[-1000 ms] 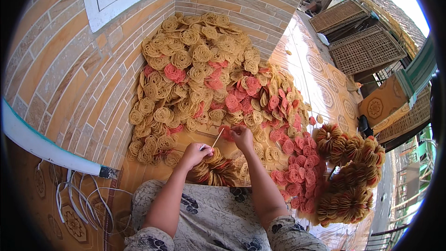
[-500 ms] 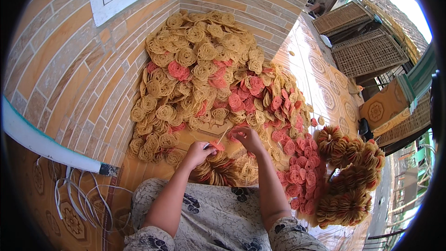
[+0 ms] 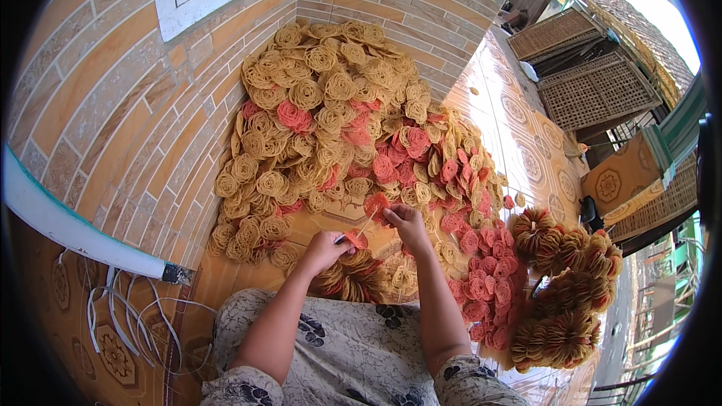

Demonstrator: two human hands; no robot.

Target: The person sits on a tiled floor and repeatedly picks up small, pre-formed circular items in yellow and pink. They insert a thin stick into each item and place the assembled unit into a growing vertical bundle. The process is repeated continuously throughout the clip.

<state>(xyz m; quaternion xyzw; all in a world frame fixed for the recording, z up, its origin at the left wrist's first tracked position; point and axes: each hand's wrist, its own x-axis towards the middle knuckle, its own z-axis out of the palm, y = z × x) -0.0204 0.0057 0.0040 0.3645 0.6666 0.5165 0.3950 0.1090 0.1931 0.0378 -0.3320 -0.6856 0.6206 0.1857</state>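
Observation:
My left hand (image 3: 323, 251) is closed in a pinch around a thin pale strip (image 3: 368, 223), with a small red lacy disc (image 3: 356, 238) at its fingertips. My right hand (image 3: 408, 227) pinches another red lacy disc, like a swirled dried cracker (image 3: 375, 206), at the strip's upper end. Whether the strip passes through that upper disc is too small to tell. Below the hands, against my patterned clothing, lies a packed bundle of tan and red discs (image 3: 352, 278). A small dark piece shows at the left fingers; its kind is unclear.
A large heap of tan lacy discs (image 3: 331, 90) mixed with red ones fills the tiled floor ahead. More red discs (image 3: 487, 271) lie at right, beside strung bundles (image 3: 568, 293). White strips (image 3: 135, 316) lie at left by the wall. Woven racks (image 3: 598, 90) stand far right.
My right hand has brought a red disc up to the strip's upper end, where it now stands in plain sight. My left hand has stayed nearly in place. The view has shifted slightly.

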